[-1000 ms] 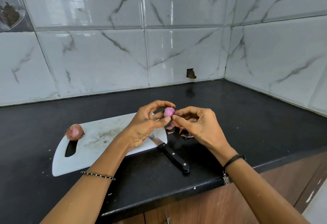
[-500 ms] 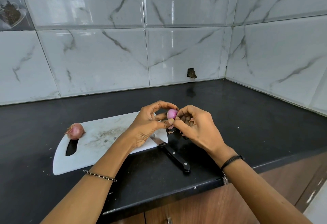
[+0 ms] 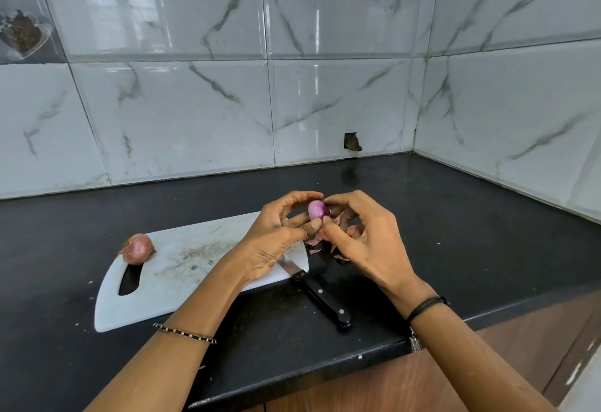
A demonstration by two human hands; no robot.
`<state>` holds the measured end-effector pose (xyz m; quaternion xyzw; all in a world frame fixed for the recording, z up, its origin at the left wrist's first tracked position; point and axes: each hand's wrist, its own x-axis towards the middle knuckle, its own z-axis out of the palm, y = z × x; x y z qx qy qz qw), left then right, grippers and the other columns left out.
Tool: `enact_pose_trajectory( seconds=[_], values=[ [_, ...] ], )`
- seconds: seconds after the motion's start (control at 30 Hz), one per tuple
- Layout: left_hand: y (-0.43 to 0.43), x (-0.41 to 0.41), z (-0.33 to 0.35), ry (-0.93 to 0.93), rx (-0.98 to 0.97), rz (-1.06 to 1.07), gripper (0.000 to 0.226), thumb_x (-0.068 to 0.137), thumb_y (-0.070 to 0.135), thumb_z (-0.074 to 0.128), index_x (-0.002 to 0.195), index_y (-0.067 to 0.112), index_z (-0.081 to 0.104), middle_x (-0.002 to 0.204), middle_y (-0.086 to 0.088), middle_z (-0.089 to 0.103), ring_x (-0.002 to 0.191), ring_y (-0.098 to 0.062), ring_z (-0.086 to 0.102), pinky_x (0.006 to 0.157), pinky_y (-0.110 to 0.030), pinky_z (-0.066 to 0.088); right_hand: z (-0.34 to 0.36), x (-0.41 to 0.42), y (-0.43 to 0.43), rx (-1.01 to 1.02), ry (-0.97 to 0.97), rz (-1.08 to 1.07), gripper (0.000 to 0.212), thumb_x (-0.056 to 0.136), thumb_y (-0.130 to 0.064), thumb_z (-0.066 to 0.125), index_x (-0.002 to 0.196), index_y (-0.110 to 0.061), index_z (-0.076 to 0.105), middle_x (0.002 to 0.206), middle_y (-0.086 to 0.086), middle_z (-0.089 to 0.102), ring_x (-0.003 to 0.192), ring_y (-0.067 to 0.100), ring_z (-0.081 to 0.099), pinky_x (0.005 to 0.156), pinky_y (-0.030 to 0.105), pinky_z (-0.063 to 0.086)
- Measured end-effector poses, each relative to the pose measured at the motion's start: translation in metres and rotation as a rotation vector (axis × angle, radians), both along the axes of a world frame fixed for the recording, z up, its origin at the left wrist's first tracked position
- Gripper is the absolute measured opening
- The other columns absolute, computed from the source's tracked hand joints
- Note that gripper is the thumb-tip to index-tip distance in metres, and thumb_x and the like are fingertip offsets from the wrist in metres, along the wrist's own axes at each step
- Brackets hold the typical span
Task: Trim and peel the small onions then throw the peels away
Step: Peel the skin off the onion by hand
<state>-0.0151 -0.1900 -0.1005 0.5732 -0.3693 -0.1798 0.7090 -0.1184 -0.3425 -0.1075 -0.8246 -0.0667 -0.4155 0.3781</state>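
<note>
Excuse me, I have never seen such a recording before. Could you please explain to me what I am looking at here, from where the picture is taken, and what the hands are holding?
There is no machine here. A person wears a camera on the head, so the picture looks forward and down at that person's own two bare hands over a black counter with tiled walls behind.

The left hand holds a small peeled onion between thumb and fingers, above the counter. The right hand touches the onion's side with its fingertips, apparently picking at skin.

On the counter lies a white cutting board. An unpeeled onion sits on its left end. A knife with a black handle lies with its blade on the board's right end and its handle on the counter. Loose peels lie under the hands.
</note>
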Motion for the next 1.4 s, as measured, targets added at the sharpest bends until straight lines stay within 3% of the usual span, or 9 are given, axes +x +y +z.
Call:
enact_pose_trajectory(
  seconds=[0.27,0.37,0.6,0.9,1.1,1.17,1.33,1.4],
  values=[
    [0.002,0.003,-0.001,-0.013,0.011,0.036,0.042,0.087,-0.008,0.071,0.127,0.005,0.063,0.127,-0.008,0.07,0.117,-0.022,0.069,0.083,-0.032,0.06,-0.002,0.003,-0.002,0.002,-0.057,0.025,0.018,0.09,-0.017,0.078,0.108,-0.015,0.08,0.096,-0.005,0.07,0.085,0.014,0.068,0.067,0.014,0.05],
    [0.004,0.004,0.0,-0.044,0.031,0.038,0.042,0.087,-0.006,0.072,0.127,0.005,0.063,0.127,-0.008,0.07,0.119,-0.021,0.068,0.088,-0.037,0.06,-0.003,0.003,-0.004,0.08,-0.026,0.046,0.013,0.088,-0.019,0.08,0.101,-0.017,0.081,0.095,-0.007,0.071,0.084,0.016,0.068,0.066,0.025,0.055],
    [0.005,0.003,0.003,-0.046,0.028,0.013,0.043,0.088,-0.005,0.071,0.127,0.008,0.062,0.127,-0.004,0.07,0.119,-0.018,0.068,0.083,-0.027,0.058,-0.004,0.005,-0.004,0.153,0.023,0.024,0.019,0.086,-0.029,0.081,0.098,-0.02,0.071,0.095,-0.009,0.069,0.084,0.014,0.068,0.067,0.043,0.061],
    [0.007,0.002,0.004,-0.057,0.032,0.007,0.044,0.086,-0.007,0.071,0.125,0.011,0.065,0.125,-0.001,0.072,0.118,-0.017,0.068,0.08,-0.028,0.059,-0.003,0.004,-0.004,0.057,0.034,0.055,0.017,0.09,-0.018,0.078,0.106,-0.018,0.072,0.101,-0.013,0.065,0.084,0.016,0.065,0.071,0.028,0.058],
    [0.008,0.001,0.003,-0.064,0.036,-0.009,0.043,0.086,-0.009,0.071,0.125,0.008,0.066,0.125,-0.003,0.071,0.118,-0.019,0.068,0.08,-0.03,0.06,-0.003,0.005,-0.004,0.158,0.113,0.113,0.015,0.089,-0.018,0.078,0.103,-0.019,0.073,0.097,-0.011,0.067,0.078,0.005,0.064,0.069,0.016,0.052],
    [0.009,0.002,0.003,-0.077,0.045,-0.004,0.044,0.085,-0.008,0.072,0.126,0.009,0.066,0.126,-0.003,0.071,0.119,-0.019,0.068,0.083,-0.029,0.059,-0.002,0.004,-0.004,0.211,0.141,0.144,0.015,0.089,-0.02,0.079,0.102,-0.018,0.073,0.096,-0.008,0.069,0.075,0.001,0.063,0.066,0.016,0.052],
    [0.011,0.001,0.001,-0.075,0.044,0.009,0.045,0.082,-0.011,0.074,0.122,0.008,0.068,0.122,-0.003,0.073,0.114,-0.019,0.07,0.08,-0.025,0.059,-0.002,0.004,-0.005,0.259,0.184,0.211,0.013,0.089,-0.02,0.079,0.099,-0.017,0.073,0.091,-0.004,0.069,0.079,0.018,0.068,0.061,0.027,0.059],
    [0.012,0.001,0.001,-0.079,0.047,0.018,0.045,0.08,-0.011,0.074,0.12,0.009,0.069,0.12,-0.003,0.074,0.112,-0.019,0.071,0.079,-0.026,0.059,-0.002,0.004,-0.005,0.295,0.2,0.245,0.011,0.089,-0.02,0.079,0.098,-0.017,0.072,0.089,0.0,0.069,0.072,0.017,0.067,0.057,0.031,0.058]
  ],
)
